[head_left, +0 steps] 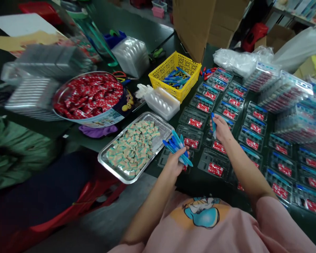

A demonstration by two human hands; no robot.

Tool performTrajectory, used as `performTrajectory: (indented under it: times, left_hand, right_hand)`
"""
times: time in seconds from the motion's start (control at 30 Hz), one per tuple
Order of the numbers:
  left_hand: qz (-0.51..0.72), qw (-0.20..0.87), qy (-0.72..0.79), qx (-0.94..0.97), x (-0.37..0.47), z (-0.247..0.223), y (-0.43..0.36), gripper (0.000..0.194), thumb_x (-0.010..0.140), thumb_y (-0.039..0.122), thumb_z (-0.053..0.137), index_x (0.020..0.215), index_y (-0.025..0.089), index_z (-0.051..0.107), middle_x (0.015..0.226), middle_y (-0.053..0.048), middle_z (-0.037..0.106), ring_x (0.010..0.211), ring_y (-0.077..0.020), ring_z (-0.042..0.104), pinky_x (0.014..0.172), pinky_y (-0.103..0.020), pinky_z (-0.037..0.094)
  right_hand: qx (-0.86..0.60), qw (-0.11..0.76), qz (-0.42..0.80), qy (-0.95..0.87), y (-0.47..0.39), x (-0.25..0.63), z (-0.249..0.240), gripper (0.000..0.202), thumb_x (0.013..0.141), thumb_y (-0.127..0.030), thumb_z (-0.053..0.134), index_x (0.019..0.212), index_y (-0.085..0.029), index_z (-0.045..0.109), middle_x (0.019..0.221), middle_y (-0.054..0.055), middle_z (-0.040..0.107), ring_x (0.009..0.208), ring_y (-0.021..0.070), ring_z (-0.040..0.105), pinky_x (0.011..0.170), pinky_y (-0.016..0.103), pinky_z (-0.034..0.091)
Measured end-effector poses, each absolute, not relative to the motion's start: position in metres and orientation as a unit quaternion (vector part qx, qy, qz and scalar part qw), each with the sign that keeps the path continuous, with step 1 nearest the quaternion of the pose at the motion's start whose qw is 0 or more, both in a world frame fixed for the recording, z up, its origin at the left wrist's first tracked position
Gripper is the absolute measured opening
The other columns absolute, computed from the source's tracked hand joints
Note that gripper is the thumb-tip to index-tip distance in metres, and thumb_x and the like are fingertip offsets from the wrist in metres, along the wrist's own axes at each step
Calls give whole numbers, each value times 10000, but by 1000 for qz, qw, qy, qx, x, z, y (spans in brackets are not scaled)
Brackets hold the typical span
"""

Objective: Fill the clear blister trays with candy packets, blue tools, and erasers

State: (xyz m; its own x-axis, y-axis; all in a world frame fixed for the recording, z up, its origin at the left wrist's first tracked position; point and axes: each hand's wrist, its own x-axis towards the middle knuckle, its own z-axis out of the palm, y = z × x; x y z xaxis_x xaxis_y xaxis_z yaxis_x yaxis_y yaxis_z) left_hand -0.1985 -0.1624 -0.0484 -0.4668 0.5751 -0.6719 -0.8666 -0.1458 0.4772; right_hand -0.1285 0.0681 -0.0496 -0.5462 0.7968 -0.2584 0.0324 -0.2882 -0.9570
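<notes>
My left hand point(176, 163) is closed around a bunch of several blue pens point(176, 141), which fan out past the fingers. A single blue pen point(213, 123) is pinched nearly upright in my right hand point(221, 129), above the rows of trays. Those clear plastic blister trays point(186, 114) lie on the dark table, each with a red patterned packet point(195, 122) in it. Trays on the right, such as one blister tray point(279, 185), also show a blue strip along the top. More pens point(177, 78) lie in a yellow basket point(165, 88) beyond my hands.
A metal tray point(162, 128) holds many small beige and teal pieces. Left of it, a round tub point(94, 121) is full of red packets. Stacked clear trays point(33, 96) stand far left, and filled stacks point(284, 93) stand right. A cardboard box point(195, 24) rises at the back.
</notes>
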Motion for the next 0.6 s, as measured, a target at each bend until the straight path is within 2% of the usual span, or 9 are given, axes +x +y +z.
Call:
performTrajectory:
  times: [0.07,0.17,0.33,0.43,0.6]
  left_hand:
    - [742,485,430,-169,-202,-49,-166,360,543,172,828,850,144,641,746,-23,700,574,-125,627,533,-233,498]
    - [749,478,425,-173,-208,-48,-170,371,546,189,836,859,149,641,755,-20,700,579,-118,625,546,-229,499]
    - [753,465,434,-167,-216,-48,-172,398,541,207,845,877,156,639,783,-19,709,604,-122,638,569,-235,512]
    - [752,461,442,-161,-219,-49,-173,414,535,218,852,886,156,642,806,-23,713,613,-125,642,573,-236,512]
    - [750,456,455,-148,-220,-47,-172,418,534,232,861,886,157,650,822,-26,716,614,-121,639,587,-237,511]
  right_hand:
    - [-374,270,645,-609,88,-143,-57,323,699,-401,634,963,-222,582,699,-48,557,589,103,526,588,240,431]
    - [-329,218,522,-756,108,-171,-67,305,736,-291,569,1020,-202,636,712,-32,576,661,136,548,714,299,475]
    - [-269,164,282,-906,115,-218,-78,391,745,-70,519,1099,-149,664,1015,94,656,938,214,592,911,373,452]
    - [-217,138,233,-938,110,-236,-86,351,787,-33,506,1081,-124,673,1048,125,651,1019,223,567,967,372,419]
    - [-203,133,232,-942,104,-242,-91,270,868,-96,478,996,-122,714,1018,151,638,1017,241,547,966,414,411]
